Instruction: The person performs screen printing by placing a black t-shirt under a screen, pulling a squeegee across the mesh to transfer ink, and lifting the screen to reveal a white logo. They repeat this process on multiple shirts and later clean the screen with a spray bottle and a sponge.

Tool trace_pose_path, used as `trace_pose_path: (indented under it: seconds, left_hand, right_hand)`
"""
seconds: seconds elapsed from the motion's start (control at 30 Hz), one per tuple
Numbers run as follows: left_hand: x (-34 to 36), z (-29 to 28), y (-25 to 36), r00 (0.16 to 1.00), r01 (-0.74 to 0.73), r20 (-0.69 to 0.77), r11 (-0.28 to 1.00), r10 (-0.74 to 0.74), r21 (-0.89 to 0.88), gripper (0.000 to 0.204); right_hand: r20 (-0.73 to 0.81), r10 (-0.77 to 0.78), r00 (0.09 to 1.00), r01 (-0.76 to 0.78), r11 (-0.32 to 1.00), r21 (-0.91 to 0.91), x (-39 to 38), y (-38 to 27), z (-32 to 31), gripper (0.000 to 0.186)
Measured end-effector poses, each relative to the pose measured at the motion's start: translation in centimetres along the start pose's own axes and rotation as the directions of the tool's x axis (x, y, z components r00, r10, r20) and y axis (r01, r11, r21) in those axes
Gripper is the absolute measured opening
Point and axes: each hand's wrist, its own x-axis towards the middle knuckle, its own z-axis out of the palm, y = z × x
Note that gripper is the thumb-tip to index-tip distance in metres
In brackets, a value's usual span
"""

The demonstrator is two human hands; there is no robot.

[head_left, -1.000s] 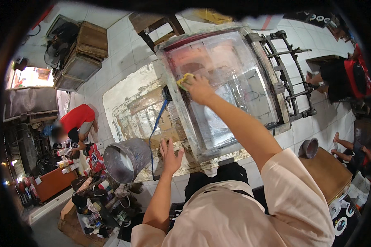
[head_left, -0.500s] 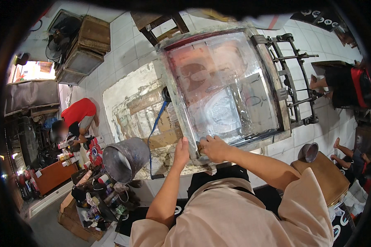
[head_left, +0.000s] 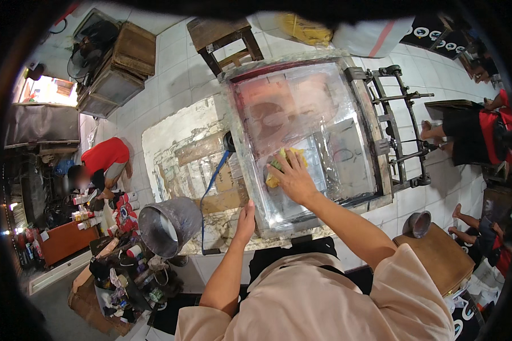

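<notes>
My right hand (head_left: pixel 294 182) is on the yellow-green cloth (head_left: pixel 273 179), fingers spread over it and gripping the bunched fabric. Cloth sits inside the big rectangular frame (head_left: pixel 243 148), pressed on its glossy translucent sheet (head_left: pixel 301 108), near half, left of centre. Sheet is reddish at the far end, greyer toward me. My left hand (head_left: pixel 244 227) is at the frame's left side by the near corner, fingers straight and together; can't tell whether they grip the edge.

Frame lies over the worn, patched pale desk (head_left: pixel 179 128). Blue strap (head_left: pixel 214 175) runs along the desk, left of the frame. Grey bucket (head_left: pixel 184 219) near the desk's left-near corner. Dark metal rack (head_left: pixel 398 99) along the frame's right side. Wooden stool (head_left: pixel 219 29) beyond the far-left corner. Person in a red shirt (head_left: pixel 105 154) bends over at far left.
</notes>
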Motion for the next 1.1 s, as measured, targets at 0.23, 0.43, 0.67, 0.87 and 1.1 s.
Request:
trace_pose_path:
  seconds: [0.23,0.43,0.67,0.87,1.1]
  left_hand:
    - [1.7,-0.5,-3.3,0.999,0.007,-0.044,0.999,-0.005,0.036,0.086]
    - [2.5,-1.0,-4.9,1.0,0.012,-0.017,1.0,-0.012,0.013,0.082]
    - [1.0,-0.6,-2.6,0.999,-0.018,-0.041,0.999,0.02,0.047,0.077]
    - [0.9,-0.8,-2.1,0.997,-0.074,0.017,0.997,0.074,0.02,0.075]
    - [0.9,-0.9,-2.6,0.996,-0.085,-0.022,0.993,0.087,0.078,0.073]
  right_hand:
    - [-0.141,0.098,0.985,-0.113,0.988,-0.106,7.0,7.7,-1.1,0.045]
    - [-0.129,0.375,0.918,-0.373,0.927,0.036,6.1,11.8,-0.8,0.046]
    - [0.135,0.413,0.901,-0.384,0.902,-0.195,-6.2,3.6,-1.9,0.053]
    - [0.169,0.509,0.844,-0.531,0.838,0.127,1.0,9.6,-3.9,0.043]
    - [0.118,0.598,0.793,-0.605,0.795,0.038,2.2,10.7,-2.0,0.051]
